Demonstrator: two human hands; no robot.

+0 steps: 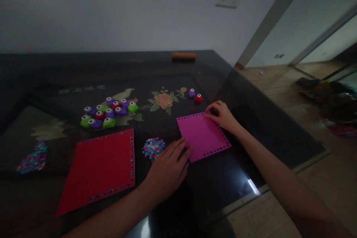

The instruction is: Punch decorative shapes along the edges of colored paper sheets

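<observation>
Magenta sheet, nearly square with no clear long axis, lying flat on the dark table between the hands; from the right hand, curled at its far right corner, it stretches left and nearward; thumb and forefinger stand close together, anything between them indiscernible; the left hand is spread, fingertips touching the left edge, gripping nothing visible; a sequin pile sits just leftward; tabletop runs on rightward to the table's edge.

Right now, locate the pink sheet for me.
In the head view, the pink sheet lies right of centre, between the left hand and right hand, right of the stars.
</observation>
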